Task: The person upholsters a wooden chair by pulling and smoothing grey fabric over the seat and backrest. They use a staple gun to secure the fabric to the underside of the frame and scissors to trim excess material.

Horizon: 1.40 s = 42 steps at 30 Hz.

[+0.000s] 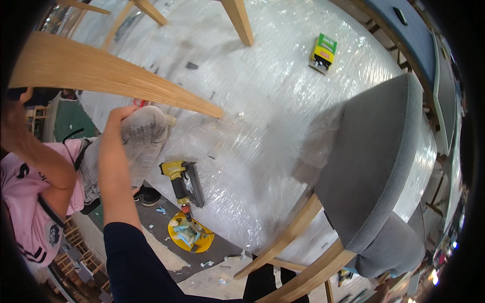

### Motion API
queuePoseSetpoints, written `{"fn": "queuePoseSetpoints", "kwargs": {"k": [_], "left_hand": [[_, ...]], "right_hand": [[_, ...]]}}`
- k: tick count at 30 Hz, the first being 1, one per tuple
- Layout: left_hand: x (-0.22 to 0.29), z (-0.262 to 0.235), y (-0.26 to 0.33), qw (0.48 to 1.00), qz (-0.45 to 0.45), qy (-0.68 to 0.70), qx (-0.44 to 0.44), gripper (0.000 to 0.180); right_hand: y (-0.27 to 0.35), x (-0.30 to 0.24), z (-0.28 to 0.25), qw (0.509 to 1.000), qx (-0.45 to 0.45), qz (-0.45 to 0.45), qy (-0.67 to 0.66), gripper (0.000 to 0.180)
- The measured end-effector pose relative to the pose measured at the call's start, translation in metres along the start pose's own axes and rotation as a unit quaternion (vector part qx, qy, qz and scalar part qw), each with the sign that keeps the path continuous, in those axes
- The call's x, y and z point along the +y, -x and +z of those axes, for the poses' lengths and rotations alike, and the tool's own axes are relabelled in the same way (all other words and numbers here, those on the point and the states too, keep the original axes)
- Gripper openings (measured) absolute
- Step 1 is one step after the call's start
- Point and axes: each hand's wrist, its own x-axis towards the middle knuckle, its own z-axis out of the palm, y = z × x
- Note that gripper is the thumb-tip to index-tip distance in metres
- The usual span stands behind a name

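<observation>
My left hand reaches forward from a dark sleeve, past the grey jeans of a person crouching on the left. Its fingers look curled and are partly hidden; a small red thing shows at their tips, too small to name. Just above it slants a wooden chair leg. My right hand is out of view. A yellow and black pneumatic staple gun lies on the plastic-wrapped surface. Close by is a yellow bowl with pale blue and whitish scraps. To the right stands a grey upholstered chair with wooden legs.
A green, yellow and black box lies on the wrapped surface at the back. More wooden legs stand at the top. A blue-grey panel edges the upper right. The co-worker's pink shirt fills the left side.
</observation>
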Motion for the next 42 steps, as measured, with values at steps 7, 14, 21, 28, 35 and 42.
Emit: {"fn": "queuePoseSetpoints", "kwargs": {"k": [7,14,21,28,35,42], "left_hand": [[-0.007,0.008,-0.002,0.994,0.021,0.107,-0.032,0.062],[0.066,0.034,0.056,0.926,0.081,-0.312,0.197,0.048],[0.107,0.327,0.240,0.796,0.477,-0.219,0.302,0.061],[0.086,0.549,0.270,0.786,0.498,-0.305,0.205,0.073],[0.065,0.554,0.253,0.723,0.535,-0.393,0.189,0.080],[0.096,0.451,0.283,0.875,0.454,-0.161,-0.039,0.052]], "right_hand": [[-0.029,0.066,-0.037,0.995,0.030,-0.094,-0.034,0.056],[0.014,-0.037,0.026,0.996,0.034,-0.080,-0.018,0.054],[0.028,-0.039,0.034,0.996,0.073,-0.038,0.019,0.044],[0.033,-0.082,0.070,0.992,0.126,-0.028,0.012,0.029],[0.042,-0.079,0.067,0.985,0.160,-0.067,0.021,0.058],[0.023,-0.076,0.044,0.995,0.061,-0.077,0.004,0.058]]}}
